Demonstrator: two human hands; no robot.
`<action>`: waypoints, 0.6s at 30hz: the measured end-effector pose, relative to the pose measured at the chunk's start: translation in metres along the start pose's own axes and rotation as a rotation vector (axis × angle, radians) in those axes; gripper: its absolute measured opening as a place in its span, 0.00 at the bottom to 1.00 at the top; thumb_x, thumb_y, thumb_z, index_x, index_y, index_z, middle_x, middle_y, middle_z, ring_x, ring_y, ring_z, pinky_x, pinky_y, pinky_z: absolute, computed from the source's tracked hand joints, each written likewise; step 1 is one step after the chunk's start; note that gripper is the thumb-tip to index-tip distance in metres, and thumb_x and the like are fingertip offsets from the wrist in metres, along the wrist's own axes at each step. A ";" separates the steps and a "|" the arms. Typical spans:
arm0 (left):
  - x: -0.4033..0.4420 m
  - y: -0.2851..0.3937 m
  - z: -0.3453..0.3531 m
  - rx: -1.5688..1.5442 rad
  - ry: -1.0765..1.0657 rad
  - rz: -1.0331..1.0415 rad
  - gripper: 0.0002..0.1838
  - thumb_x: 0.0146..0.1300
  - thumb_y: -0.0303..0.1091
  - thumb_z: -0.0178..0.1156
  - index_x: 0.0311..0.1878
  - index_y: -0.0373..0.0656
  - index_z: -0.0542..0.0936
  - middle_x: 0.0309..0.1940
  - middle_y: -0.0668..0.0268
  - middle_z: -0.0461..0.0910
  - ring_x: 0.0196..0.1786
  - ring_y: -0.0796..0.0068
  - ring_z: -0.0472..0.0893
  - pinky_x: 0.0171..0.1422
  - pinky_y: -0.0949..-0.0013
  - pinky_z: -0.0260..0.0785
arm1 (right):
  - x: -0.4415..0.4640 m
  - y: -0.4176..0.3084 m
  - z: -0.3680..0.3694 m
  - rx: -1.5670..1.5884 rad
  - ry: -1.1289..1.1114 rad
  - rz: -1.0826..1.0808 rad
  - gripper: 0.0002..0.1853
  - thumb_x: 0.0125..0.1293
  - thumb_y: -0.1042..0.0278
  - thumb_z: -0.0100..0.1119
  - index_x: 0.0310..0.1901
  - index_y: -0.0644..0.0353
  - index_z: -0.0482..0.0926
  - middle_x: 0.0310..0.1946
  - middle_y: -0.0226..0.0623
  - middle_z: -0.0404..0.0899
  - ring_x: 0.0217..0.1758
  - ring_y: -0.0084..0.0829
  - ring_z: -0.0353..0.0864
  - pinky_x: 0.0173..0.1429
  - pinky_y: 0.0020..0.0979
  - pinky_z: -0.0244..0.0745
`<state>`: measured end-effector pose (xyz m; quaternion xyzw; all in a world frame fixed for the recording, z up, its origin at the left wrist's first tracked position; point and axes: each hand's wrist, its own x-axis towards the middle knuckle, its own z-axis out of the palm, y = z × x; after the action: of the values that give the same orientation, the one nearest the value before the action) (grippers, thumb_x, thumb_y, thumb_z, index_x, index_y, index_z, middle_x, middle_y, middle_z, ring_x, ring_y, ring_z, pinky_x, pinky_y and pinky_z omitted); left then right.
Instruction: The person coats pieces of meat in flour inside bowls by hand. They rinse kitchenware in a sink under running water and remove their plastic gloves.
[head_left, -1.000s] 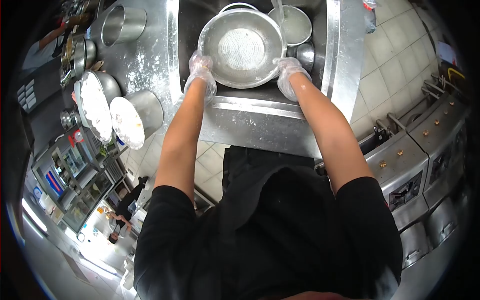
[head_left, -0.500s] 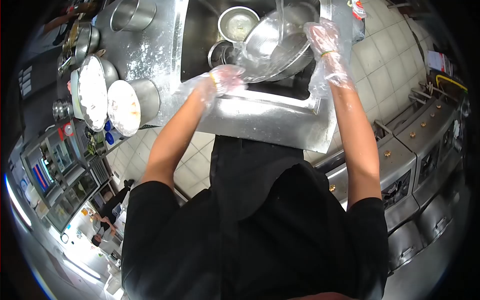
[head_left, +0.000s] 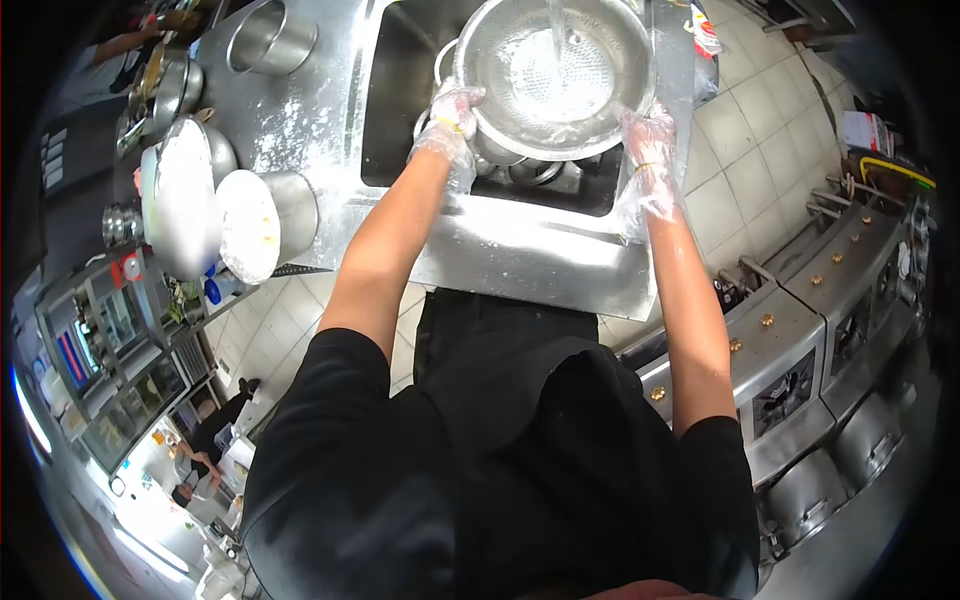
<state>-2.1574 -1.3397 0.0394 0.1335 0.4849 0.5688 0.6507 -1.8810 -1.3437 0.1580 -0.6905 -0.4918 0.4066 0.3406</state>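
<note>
Under a stream of running water [head_left: 557, 30], a large round metal colander [head_left: 500, 120] with a dotted bottom lies nearly level over the sink [head_left: 400, 70]. My left hand [head_left: 452, 112], in a clear plastic glove with a yellow band at the wrist, is closed on its left rim. On the right rim, my right hand [head_left: 648, 138], gloved the same way, grips near the sink's edge; its fingertips are partly hidden. Beneath the colander, metal pots [head_left: 538, 172] show in part on the sink floor.
Left of the sink, the steel counter [head_left: 340, 110] has white powder smears. On it stand a metal pot [head_left: 270, 40], a white-topped container [head_left: 248, 228] and stacked bowls [head_left: 180, 85]. A stove [head_left: 800, 300] lies to the right. Another person [head_left: 205, 450] is far off at lower left.
The colander has gone from steeply tilted to nearly level under the water. My left hand has moved up and right along with it; my right hand has shifted slightly down.
</note>
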 end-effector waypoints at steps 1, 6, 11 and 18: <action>-0.008 0.005 -0.006 0.030 0.033 0.073 0.18 0.47 0.16 0.53 0.45 0.33 0.72 0.37 0.55 0.76 0.38 0.59 0.77 0.48 0.61 0.71 | 0.026 0.058 0.019 -0.131 0.082 -0.180 0.21 0.48 0.65 0.62 0.42 0.69 0.75 0.34 0.46 0.80 0.40 0.42 0.79 0.46 0.33 0.72; -0.048 0.012 -0.061 0.194 0.087 0.182 0.12 0.44 0.17 0.55 0.35 0.35 0.77 0.26 0.61 0.78 0.30 0.66 0.78 0.38 0.68 0.71 | 0.039 0.059 0.042 -0.193 -0.069 -0.020 0.20 0.47 0.68 0.64 0.44 0.66 0.76 0.37 0.44 0.80 0.39 0.35 0.79 0.43 0.32 0.72; -0.089 0.035 -0.061 0.361 0.325 0.264 0.15 0.41 0.16 0.56 0.36 0.36 0.78 0.27 0.61 0.79 0.29 0.71 0.78 0.34 0.71 0.70 | 0.029 0.005 0.035 -0.080 -0.298 -0.033 0.19 0.45 0.66 0.66 0.39 0.64 0.77 0.35 0.45 0.80 0.38 0.37 0.79 0.44 0.34 0.72; -0.060 0.038 0.006 0.814 0.514 0.762 0.14 0.44 0.15 0.53 0.36 0.37 0.78 0.31 0.67 0.80 0.32 0.76 0.76 0.41 0.74 0.69 | 0.076 0.011 0.033 0.063 -0.148 -0.326 0.19 0.48 0.63 0.63 0.43 0.61 0.77 0.36 0.44 0.79 0.41 0.40 0.77 0.49 0.32 0.70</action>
<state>-2.1690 -1.3777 0.0990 0.3939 0.7228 0.5446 0.1607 -1.8917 -1.2715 0.1167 -0.5588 -0.6078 0.4112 0.3864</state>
